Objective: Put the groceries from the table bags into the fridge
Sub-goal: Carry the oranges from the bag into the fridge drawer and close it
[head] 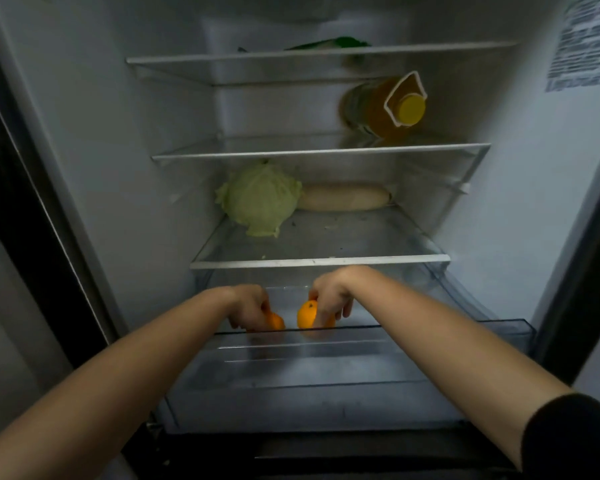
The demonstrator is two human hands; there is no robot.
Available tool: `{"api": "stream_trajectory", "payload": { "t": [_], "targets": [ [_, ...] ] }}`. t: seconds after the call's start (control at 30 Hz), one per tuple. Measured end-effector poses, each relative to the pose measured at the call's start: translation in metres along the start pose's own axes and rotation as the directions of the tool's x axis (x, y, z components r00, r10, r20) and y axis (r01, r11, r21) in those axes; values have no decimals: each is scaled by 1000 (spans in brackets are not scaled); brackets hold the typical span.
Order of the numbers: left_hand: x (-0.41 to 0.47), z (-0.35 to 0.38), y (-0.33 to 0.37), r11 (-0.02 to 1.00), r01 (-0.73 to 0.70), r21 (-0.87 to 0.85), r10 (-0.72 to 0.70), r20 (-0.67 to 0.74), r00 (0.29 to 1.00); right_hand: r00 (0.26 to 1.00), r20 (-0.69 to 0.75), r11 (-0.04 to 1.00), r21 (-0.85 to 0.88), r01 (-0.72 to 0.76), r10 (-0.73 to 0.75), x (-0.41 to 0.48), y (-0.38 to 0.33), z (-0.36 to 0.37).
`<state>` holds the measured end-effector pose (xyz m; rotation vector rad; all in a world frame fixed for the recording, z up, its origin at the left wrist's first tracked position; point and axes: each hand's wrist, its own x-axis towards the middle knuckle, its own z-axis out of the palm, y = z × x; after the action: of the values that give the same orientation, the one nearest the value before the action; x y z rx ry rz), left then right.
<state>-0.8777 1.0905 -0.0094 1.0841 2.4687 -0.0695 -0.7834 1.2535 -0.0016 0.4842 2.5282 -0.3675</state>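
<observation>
fingers point(321, 311) of the right hand point(329, 299) curl down over an orange point(307, 315), gripping it from above; a second bit of orange fruit seems to sit under the same hand, though how many it holds cannot be told. fingers of the left hand point(248, 308) wrap another orange point(275, 321), most of which is hidden by the hand. both hands reach into the clear drawer point(326, 375) at the bottom of the fridge point(101, 150), which stands pulled out, and the two oranges sit just above its front rim, near each other but apart.

taking the drawer as the mark: on the shelf point(319, 262) right above it lies a pale green cabbage point(258, 199) toward the left, with a long whitish vegetable point(342, 200) touching it on the right, toward the back. one shelf higher, to the right, a bottle point(383, 105) of amber liquid with a yellow cap lies tilted, cap toward the camera. on the top shelf something green point(329, 43) lies flat, too dim to name. a black sleeve point(575, 441) covers the right upper arm.
</observation>
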Motion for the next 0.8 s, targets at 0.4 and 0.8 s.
{"api": "stream_trajectory", "payload": {
  "t": [0.4,0.8],
  "targets": [
    [5,5,-11,991,-36,126,15,164,986,991,120,997,51,57,-63,-15,-7,18],
    [-104,-3,-7,999,-15,-38,-32,-963,267,456,-886,921,106,375,-84,-79,-13,5]
  ]
}}
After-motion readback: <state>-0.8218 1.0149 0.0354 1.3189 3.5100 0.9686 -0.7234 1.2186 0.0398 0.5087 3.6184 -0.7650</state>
